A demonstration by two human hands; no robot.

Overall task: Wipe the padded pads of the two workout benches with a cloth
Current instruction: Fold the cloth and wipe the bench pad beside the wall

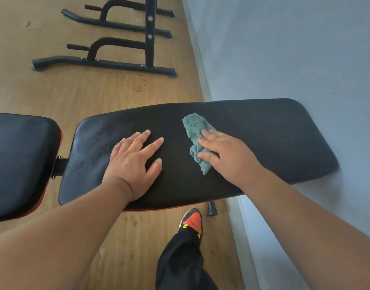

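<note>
A long black padded back pad of a workout bench lies across the middle of the view, its far end against the wall. A shorter black seat pad with red trim sits to its left, joined by a hinge. My left hand rests flat on the back pad, fingers spread, holding nothing. My right hand presses a crumpled teal cloth onto the pad, fingers over its right half. A faint damp sheen shows on the pad's left part.
A grey wall runs along the right side. On the wood floor behind the bench stands a black metal rack base with an upright post. My foot in a black and orange shoe is under the bench's near edge.
</note>
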